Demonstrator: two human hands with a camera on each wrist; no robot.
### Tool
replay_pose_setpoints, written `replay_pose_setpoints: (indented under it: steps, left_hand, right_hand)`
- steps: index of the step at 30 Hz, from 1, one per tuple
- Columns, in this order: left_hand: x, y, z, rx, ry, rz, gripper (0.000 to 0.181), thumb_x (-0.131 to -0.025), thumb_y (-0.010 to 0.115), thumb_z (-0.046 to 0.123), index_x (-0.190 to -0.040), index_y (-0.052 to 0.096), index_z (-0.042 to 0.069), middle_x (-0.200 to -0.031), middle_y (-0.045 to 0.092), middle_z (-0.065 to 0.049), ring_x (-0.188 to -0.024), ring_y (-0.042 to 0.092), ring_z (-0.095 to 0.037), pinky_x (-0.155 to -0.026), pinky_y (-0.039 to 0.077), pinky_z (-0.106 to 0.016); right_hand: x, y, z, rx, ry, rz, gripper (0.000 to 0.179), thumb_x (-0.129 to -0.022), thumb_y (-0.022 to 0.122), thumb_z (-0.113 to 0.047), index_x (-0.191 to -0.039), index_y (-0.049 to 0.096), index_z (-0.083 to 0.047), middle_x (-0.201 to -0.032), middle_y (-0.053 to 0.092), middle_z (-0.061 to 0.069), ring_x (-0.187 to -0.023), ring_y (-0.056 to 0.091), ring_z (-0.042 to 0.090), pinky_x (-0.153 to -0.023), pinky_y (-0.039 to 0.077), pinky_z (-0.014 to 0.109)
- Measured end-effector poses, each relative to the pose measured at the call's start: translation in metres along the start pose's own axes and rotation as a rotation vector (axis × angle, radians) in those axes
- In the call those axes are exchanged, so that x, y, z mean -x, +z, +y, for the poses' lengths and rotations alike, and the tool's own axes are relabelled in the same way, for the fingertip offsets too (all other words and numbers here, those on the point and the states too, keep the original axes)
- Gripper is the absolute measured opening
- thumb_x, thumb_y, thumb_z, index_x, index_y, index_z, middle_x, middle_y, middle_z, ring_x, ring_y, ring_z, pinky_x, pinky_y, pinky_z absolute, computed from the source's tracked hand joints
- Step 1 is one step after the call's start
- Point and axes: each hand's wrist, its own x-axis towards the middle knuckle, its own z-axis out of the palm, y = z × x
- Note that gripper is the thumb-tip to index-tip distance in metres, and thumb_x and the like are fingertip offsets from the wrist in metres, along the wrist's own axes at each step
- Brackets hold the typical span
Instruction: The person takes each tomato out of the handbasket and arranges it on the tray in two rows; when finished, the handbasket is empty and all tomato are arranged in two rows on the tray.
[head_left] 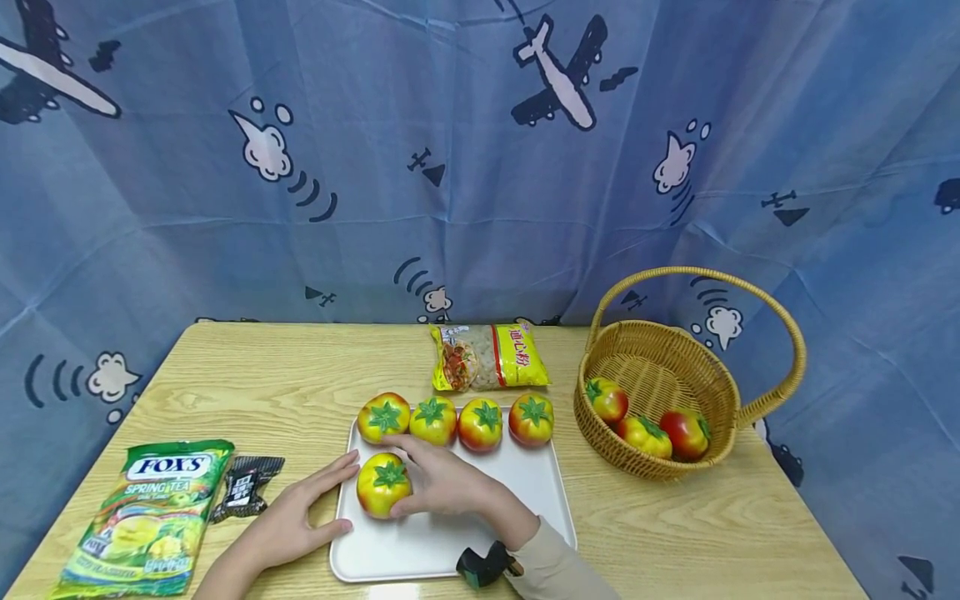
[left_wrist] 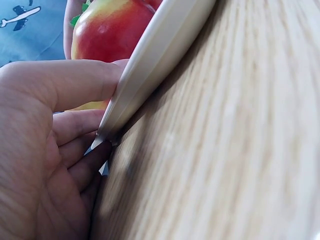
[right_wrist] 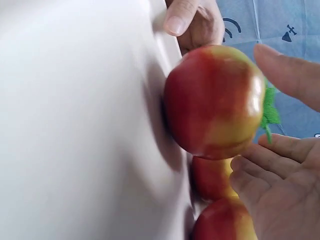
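A glossy red-and-yellow fruit with a green leafy top, like a toy persimmon (head_left: 382, 486), sits at the left of a white tray (head_left: 427, 546). My right hand (head_left: 442, 479) is around its right side, thumb in front and fingers behind. In the right wrist view, that hand's fingers (right_wrist: 285, 170) look fairly straight beside the fruit (right_wrist: 212, 102), not wrapped round it. With thumb and fingers spread, my left hand (head_left: 296, 517) touches the tray's left edge. The left wrist view shows its fingertips at the rim (left_wrist: 155, 55). Several like fruits (head_left: 480, 425) line the tray's far edge.
A wicker basket (head_left: 622, 450) with a tall handle holds 3 more fruits (head_left: 645, 437) on the right. Behind the tray lies a pasta bag (head_left: 491, 358). On the left are a green Fox's candy bag (head_left: 146, 517) and a small black packet (head_left: 246, 487).
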Motion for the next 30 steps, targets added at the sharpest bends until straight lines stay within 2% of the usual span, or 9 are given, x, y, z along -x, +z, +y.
replay_pose_setpoints:
  steps: [8,15,21,26,30]
  left_hand:
    - [-0.001,0.000,0.000,0.002,0.000,-0.003,0.064,-0.082,0.071,0.042,-0.137,0.052,0.017,-0.148,0.042,0.000,-0.132,0.044,-0.032,-0.100,0.040,-0.055]
    - [-0.001,-0.001,0.001,0.008,-0.010,-0.007,0.065,-0.081,0.071,0.042,-0.137,0.051,0.017,-0.149,0.042,0.001,-0.132,0.043,-0.031,-0.101,0.040,-0.054]
    - [-0.001,-0.001,0.002,0.010,-0.016,-0.011,0.064,-0.082,0.070,0.043,-0.137,0.051,0.017,-0.149,0.042,0.001,-0.132,0.043,-0.031,-0.101,0.040,-0.055]
    - [0.000,-0.001,0.001,0.012,-0.014,-0.012,0.064,-0.082,0.070,0.044,-0.138,0.051,0.016,-0.149,0.042,0.001,-0.132,0.043,-0.032,-0.100,0.040,-0.055]
    - [0.000,0.000,0.000,0.006,-0.010,-0.009,0.064,-0.082,0.069,0.044,-0.138,0.051,0.017,-0.149,0.041,0.001,-0.132,0.043,-0.032,-0.101,0.040,-0.055]
  right_hand:
    - [0.016,-0.017,-0.007,0.005,0.047,0.059,0.079,-0.080,0.076,-0.032,-0.146,0.035,-0.020,-0.149,0.040,-0.001,-0.134,0.043,0.020,-0.110,0.037,0.039]
    - [0.036,-0.044,-0.001,-0.071,0.003,0.194,0.071,-0.083,0.073,-0.028,-0.144,0.039,-0.016,-0.147,0.042,-0.002,-0.134,0.042,0.019,-0.110,0.037,0.040]
    - [0.058,-0.073,0.009,-0.053,-0.011,0.307,0.070,-0.083,0.073,-0.022,-0.143,0.039,-0.013,-0.146,0.043,0.006,-0.134,0.042,0.028,-0.108,0.037,0.049]
    - [0.075,-0.102,0.019,-0.021,0.030,0.372,0.072,-0.082,0.074,-0.018,-0.144,0.038,-0.012,-0.147,0.043,0.011,-0.135,0.040,0.032,-0.109,0.035,0.050]
    - [0.088,-0.128,0.025,0.016,0.088,0.396,0.076,-0.082,0.074,-0.024,-0.145,0.035,-0.006,-0.148,0.039,0.015,-0.136,0.037,0.036,-0.110,0.032,0.051]
